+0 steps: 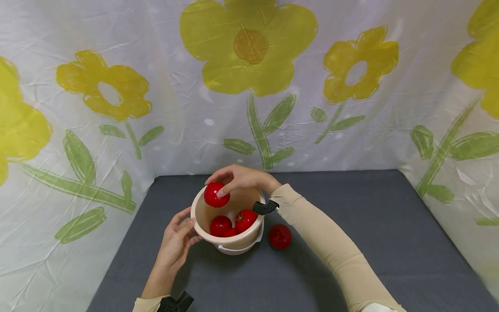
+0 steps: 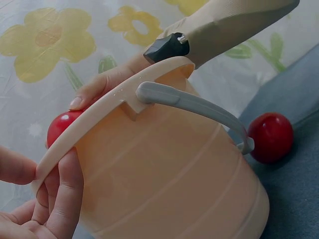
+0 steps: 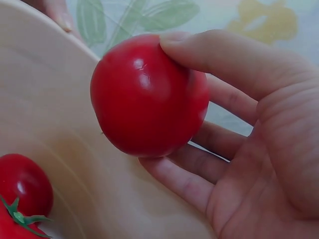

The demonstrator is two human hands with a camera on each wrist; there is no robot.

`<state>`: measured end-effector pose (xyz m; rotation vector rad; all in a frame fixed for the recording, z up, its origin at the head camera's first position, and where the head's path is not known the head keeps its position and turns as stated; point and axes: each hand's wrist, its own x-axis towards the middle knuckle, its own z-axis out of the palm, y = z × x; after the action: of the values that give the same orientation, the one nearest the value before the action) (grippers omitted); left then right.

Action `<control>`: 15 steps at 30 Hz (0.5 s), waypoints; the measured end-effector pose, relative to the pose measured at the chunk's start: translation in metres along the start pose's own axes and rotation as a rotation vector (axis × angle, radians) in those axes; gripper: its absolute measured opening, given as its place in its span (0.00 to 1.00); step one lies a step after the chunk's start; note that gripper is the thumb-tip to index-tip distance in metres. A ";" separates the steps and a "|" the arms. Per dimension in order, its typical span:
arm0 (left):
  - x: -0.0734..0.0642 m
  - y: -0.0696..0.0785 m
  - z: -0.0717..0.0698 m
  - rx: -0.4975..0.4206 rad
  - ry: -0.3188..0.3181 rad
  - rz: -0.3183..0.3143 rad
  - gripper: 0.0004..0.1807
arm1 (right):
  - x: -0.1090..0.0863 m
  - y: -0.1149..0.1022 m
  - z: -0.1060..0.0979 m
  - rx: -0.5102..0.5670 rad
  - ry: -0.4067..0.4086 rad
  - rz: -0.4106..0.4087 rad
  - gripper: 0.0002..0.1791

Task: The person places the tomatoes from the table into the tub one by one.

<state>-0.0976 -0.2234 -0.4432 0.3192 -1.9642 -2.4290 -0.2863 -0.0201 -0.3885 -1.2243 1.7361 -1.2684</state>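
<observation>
My right hand [image 1: 241, 177] grips a red tomato [image 1: 216, 195] between thumb and fingers, at the far left part of the bucket's mouth. In the right wrist view that tomato [image 3: 149, 94] is large and close, with the bucket's inner wall beyond it. My left hand [image 1: 177, 238] pinches the rim of the cream bucket [image 1: 228, 239], thumb on one side and fingers beneath the lip. Inside the bucket lie several tomatoes [image 1: 220, 226], one with a green stem [image 3: 20, 217]. The bucket's pale handle [image 2: 199, 109] hangs down its side.
Another red tomato [image 1: 280, 236] sits on the dark grey tabletop [image 1: 351, 216], just right of the bucket and near my right forearm. Behind the table hangs a white curtain [image 1: 175, 130] printed with yellow flowers.
</observation>
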 end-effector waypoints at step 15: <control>0.001 -0.001 -0.001 -0.014 -0.007 0.003 0.20 | 0.004 0.003 0.005 0.003 -0.024 0.014 0.27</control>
<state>-0.0980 -0.2242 -0.4447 0.3077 -1.9474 -2.4443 -0.2841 -0.0258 -0.3929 -1.2191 1.7223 -1.2424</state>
